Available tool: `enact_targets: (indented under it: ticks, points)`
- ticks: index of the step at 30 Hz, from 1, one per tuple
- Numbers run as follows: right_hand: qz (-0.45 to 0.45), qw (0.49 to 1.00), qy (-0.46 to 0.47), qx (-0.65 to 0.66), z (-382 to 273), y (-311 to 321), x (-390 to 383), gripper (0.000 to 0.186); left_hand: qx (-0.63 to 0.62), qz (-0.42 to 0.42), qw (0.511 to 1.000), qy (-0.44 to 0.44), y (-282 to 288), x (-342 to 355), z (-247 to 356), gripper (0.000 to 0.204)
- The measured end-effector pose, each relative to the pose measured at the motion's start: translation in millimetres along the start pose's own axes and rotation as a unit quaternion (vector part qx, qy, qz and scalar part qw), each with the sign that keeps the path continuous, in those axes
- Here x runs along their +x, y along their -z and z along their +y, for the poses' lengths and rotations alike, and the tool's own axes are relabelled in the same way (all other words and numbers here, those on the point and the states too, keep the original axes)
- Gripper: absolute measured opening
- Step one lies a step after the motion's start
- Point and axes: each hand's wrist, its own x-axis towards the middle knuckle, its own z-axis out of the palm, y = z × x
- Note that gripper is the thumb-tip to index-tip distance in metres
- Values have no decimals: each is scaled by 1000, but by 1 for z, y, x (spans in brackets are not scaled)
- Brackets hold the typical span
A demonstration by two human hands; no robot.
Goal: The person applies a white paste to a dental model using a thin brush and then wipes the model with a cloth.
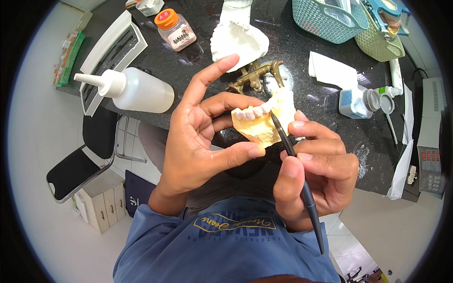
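My left hand (198, 122) grips a yellow plaster dental model (257, 129) between thumb and fingers, its index finger raised. A row of white teeth (255, 112) runs along the model's upper edge. In my right hand (316, 174) is a slim black brush-like tool (306, 194), held like a pen. Its pointed tip meets or nearly meets the white teeth; I cannot tell whether it touches. Just beyond the model lies a brass-coloured dental articulator (255, 75) joined to or resting by a large white plaster cast (238, 42).
A squeeze bottle (144, 89) and an orange-lidded jar (174, 30) stand at the left, near a white tray (113, 56). To the right are a folded white tissue (332, 70), a small open jar (356, 102) and woven baskets (325, 21). A black chair (78, 172) stands lower left.
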Motion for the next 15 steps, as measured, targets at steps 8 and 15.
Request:
enact_targets:
  ticks: [8, 15]
  points:
    - [13, 1000, -6, 10, -2, -2, -1, 18, -1, 3, 1000, 0, 0, 0, 0, 103]
    - [-8, 1000, 4, -11, -2, 0, 1, 18, -8, 7, 1000, 9, -1, 0, 2, 104]
